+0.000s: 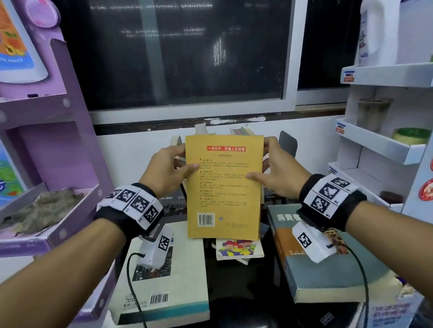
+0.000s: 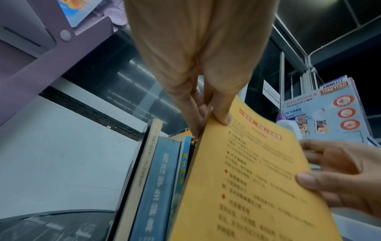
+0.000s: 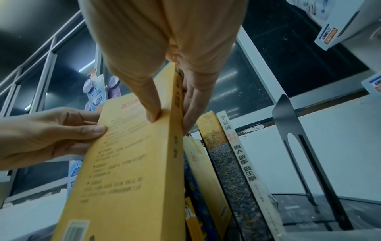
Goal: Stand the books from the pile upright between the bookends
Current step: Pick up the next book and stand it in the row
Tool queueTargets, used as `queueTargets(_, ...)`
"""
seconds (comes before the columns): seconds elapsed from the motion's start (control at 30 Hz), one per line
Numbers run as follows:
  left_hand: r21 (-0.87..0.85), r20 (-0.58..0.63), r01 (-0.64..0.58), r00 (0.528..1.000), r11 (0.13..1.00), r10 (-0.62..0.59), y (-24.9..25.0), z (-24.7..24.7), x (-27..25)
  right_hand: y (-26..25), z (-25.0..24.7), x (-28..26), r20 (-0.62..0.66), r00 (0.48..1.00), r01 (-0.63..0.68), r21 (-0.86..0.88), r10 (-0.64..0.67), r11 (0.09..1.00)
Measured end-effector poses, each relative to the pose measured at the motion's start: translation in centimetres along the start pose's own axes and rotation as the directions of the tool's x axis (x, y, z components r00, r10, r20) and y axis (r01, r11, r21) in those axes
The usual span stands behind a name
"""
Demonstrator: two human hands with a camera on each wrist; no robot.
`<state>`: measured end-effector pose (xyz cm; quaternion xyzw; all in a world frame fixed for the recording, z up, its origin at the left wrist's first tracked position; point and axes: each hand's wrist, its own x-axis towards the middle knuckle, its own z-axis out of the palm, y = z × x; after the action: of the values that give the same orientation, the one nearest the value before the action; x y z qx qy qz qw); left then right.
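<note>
On the far left a purple shelf (image 1: 42,140) carries a printed bottle card, its words too blurred to read, and a grey cloth (image 1: 38,211) lies in its lower tray. On the desk (image 1: 236,277) beneath the left wrist lies a white book (image 1: 172,282), barcode toward the viewer. The left hand (image 1: 168,171) grips the left edge of a yellow book (image 1: 226,186), thumb on the back cover and fingers behind. That book is held upright in the air in front of the row, its back cover facing the viewer, with a red banner of Chinese characters at the top, bulleted small print too fine to read, and a barcode at the lower left. A small book (image 1: 239,249) with coloured blocks on its cover lies flat under it. Behind it stand upright books (image 2: 158,187) with Chinese spine titles, a blue one nearest the left; the right wrist view shows more spines (image 3: 239,156) and then a dark bookend (image 3: 294,146), with a gap between the last spine and the bookend. The right hand (image 1: 278,171) holds the yellow book's spine edge, thumb on the cover, fingers wrapped behind. A grey-blue book (image 1: 316,256) lies flat under the right wrist. On the right a white shelf (image 1: 388,77) holds a white jug (image 1: 380,24), a glass (image 1: 373,113) and a green roll (image 1: 410,136); a poster in the left wrist view reads "AMMI LIZ" and "YOKOYOKO" (image 2: 334,86).
</note>
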<state>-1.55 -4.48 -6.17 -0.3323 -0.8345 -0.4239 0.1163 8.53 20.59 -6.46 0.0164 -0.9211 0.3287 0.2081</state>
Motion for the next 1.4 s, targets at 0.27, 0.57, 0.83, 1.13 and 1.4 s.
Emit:
queueTargets(0.27,0.078,0.002,-0.044,0.999,0.996,0.044,-0.7,0.7,0.0,0.7,-0.7,-0.7,0.100,0.995,-0.017,0.131,0.003,0.991)
queueTargets(0.57,0.140,0.083,-0.048,0.996,0.989,0.037,-0.9,0.7,1.2,0.7,-0.6,-1.2,0.071,0.997,-0.042,0.283,0.023,0.958)
queueTargets(0.83,0.379,0.163,-0.229,0.970,0.896,0.179,-0.8,-0.6,5.0,0.4,-2.3,-1.6,-0.038,0.999,0.032,0.178,-0.025,0.984)
queueTargets(1.13,0.566,0.286,-0.270,0.951,0.779,0.122,-1.3,1.1,11.0,0.0,-3.7,-2.3,-0.151,0.988,0.041,0.014,-0.038,0.999)
queueTargets(1.4,0.574,0.290,-0.208,0.956,0.792,0.042,-2.0,3.2,13.3,-0.3,-3.4,-2.2,-0.214,0.976,0.031,-0.092,-0.050,0.995)
